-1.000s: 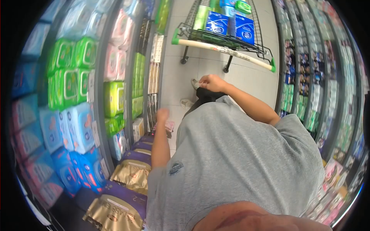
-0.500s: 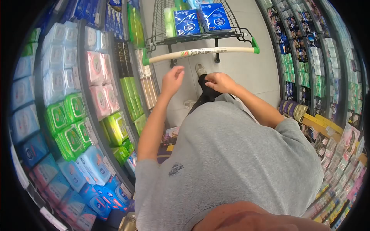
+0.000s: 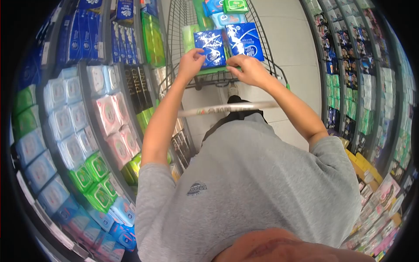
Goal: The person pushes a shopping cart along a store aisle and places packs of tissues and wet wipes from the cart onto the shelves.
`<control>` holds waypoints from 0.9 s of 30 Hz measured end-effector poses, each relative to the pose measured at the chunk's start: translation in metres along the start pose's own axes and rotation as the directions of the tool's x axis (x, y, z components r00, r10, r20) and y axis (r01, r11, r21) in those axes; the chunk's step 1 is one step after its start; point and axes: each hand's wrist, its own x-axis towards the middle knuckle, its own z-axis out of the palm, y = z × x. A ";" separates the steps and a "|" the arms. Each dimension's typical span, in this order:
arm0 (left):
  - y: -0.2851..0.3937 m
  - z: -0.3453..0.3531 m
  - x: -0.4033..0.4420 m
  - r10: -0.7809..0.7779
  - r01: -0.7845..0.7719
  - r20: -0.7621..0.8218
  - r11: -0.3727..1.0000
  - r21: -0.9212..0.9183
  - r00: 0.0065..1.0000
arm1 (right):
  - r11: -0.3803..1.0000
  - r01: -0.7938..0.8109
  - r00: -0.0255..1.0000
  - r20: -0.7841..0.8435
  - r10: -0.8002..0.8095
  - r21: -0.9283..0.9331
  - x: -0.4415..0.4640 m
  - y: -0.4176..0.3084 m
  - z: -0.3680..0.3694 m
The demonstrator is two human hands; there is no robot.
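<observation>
Both my hands are over the near end of a wire shopping cart. My left hand, fingers apart and curved, is at the near left edge of a blue tissue pack. Beside the lower left corner of a second blue pack is my right hand, its thumb and fingers apart. I cannot tell whether either hand touches a pack. The cart's pale handle passes beneath my forearms, close to my body. Behind the blue packs lie a light blue wipes pack and a green pack.
Shelves of wipes and tissue packs line the left side. On the right stand shelves of small hanging packets. Yellow shelf edging is at the lower right. Pale floor tiles lie between the shelves.
The cart is now closer to my body, with its handle under my forearms. Both hands have moved forward past the handle to the blue packs. My left hand has risen from beside the left shelf.
</observation>
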 end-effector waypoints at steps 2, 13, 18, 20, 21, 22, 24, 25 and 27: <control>-0.020 0.012 0.033 -0.237 0.264 0.162 0.947 -0.180 0.958 | 0.990 0.000 1.000 0.030 0.005 -0.144 0.025 0.035 -0.014; -0.076 0.078 0.185 -0.361 0.386 0.305 0.922 -0.023 0.881 | 0.919 -0.119 0.984 -0.171 0.058 -0.376 0.169 0.227 -0.033; -0.071 0.118 0.255 -0.256 0.261 0.207 0.965 0.006 0.944 | 0.853 -0.062 0.989 -0.149 -0.018 -0.518 0.219 0.264 -0.033; -0.072 0.130 0.282 -0.217 0.208 0.143 0.976 0.070 0.966 | 0.800 -0.052 0.996 -0.084 0.002 -0.598 0.242 0.271 -0.038; -0.074 0.135 0.293 -0.190 0.188 0.024 0.980 0.060 0.982 | 0.741 -0.037 0.999 -0.026 0.026 -0.671 0.248 0.278 -0.036; -0.072 0.139 0.302 -0.159 0.164 -0.096 0.985 0.053 0.983 | 0.742 -0.038 0.999 -0.021 0.032 -0.669 0.252 0.289 -0.033; -0.070 0.144 0.320 -0.265 0.256 -0.044 0.956 -0.143 0.963 | 0.727 -0.028 0.995 -0.086 -0.043 -0.686 0.258 0.308 -0.028; -0.075 0.150 0.325 -0.355 0.342 0.023 0.881 -0.326 0.935 | 0.727 -0.029 0.996 -0.079 -0.034 -0.686 0.258 0.310 -0.027; -0.108 0.164 0.345 -0.428 0.434 0.115 0.796 -0.422 0.896 | 0.528 0.067 0.994 0.012 -0.106 -0.847 0.262 0.312 -0.029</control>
